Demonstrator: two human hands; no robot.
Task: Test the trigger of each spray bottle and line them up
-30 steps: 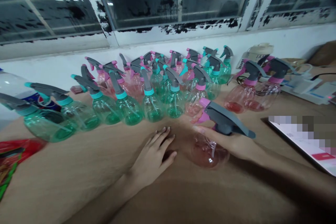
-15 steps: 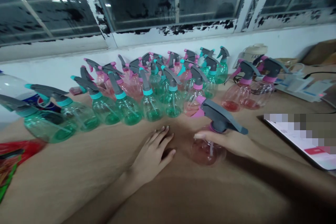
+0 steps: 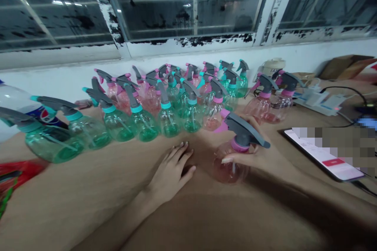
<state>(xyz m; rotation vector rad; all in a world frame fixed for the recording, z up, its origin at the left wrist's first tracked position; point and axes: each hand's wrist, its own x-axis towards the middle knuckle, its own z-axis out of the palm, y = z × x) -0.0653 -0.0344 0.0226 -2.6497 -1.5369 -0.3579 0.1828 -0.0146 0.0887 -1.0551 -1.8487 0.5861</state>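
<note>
My right hand (image 3: pixel 259 157) is wrapped round a pink spray bottle (image 3: pixel 231 164) with a grey trigger head (image 3: pixel 243 129) and pink collar; the bottle stands on the brown table (image 3: pixel 88 200). My left hand (image 3: pixel 172 172) lies flat on the table just left of that bottle, fingers stretched out, holding nothing. Behind both hands stands a crowd of several green spray bottles (image 3: pixel 143 123) and pink spray bottles (image 3: pixel 147 94) with grey triggers.
Two more pink bottles (image 3: pixel 266 104) stand at the right, near a power strip with cables (image 3: pixel 321 102) and a white appliance (image 3: pixel 271 66). A phone (image 3: pixel 321 155) lies at the right. A clear labelled drink bottle (image 3: pixel 17 104) and red packaging (image 3: pixel 14 170) sit at the left. Wall and windows behind.
The pink bottle in my right hand has gone from tilted and raised to upright on the table, a little further left. My left hand has stayed flat in place.
</note>
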